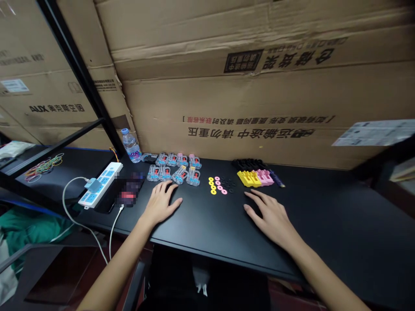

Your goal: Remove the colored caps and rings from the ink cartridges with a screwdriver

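Note:
My left hand [162,202] rests on the black table with its fingers spread, holding nothing. Just beyond its fingertips stand two rows of clear plastic mechanisms [193,176] with blue and red parts inside. My right hand [267,212] lies open on the table, thumb apart from the fingers. Beyond it sit yellow plastic pieces [249,178], pink plastic pieces [265,177] and a row of black pieces [249,164]. Between the hands are small yellow rings [213,186], pink rings [219,185] and black rings [231,190]. A dark blue tool [277,179] lies right of the pink pieces.
A water bottle [131,146] stands at the back left. Nearer are a white power strip [101,185] with a plug, and a phone [127,195] on a cable. Cardboard [246,99] walls the back. Rubber bands [43,167] lie on the left-hand surface.

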`<state>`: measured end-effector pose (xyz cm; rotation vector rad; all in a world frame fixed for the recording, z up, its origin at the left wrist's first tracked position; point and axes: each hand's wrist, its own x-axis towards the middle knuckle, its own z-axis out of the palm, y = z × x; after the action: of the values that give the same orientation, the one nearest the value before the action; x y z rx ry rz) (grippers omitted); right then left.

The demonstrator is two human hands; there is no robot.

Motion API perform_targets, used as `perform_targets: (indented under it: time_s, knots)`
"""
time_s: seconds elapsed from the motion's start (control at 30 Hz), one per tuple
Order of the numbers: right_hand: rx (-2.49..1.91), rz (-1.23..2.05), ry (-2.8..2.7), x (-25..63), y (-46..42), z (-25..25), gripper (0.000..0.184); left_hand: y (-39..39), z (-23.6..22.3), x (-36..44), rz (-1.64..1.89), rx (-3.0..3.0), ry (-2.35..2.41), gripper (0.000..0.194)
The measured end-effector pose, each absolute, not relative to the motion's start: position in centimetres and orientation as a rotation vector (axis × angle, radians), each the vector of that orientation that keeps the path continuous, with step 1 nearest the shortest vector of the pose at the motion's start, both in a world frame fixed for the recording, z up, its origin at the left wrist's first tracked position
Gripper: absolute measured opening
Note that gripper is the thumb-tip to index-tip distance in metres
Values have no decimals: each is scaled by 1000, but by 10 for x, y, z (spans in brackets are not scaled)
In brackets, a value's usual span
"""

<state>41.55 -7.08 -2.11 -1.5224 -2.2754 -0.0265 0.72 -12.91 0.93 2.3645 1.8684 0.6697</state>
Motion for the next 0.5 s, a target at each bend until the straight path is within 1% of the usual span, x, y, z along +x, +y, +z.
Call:
perform_targets:
  time_s: [0.23,0.5]
  knots:
    - [-1577,-3,-2288,408,-67,-20,57,-127,11,10,659,2369,1861,46]
    - [-1604,-21,-2325,401,-70,-19,60,-128,8,12,645,2369,1880,61]
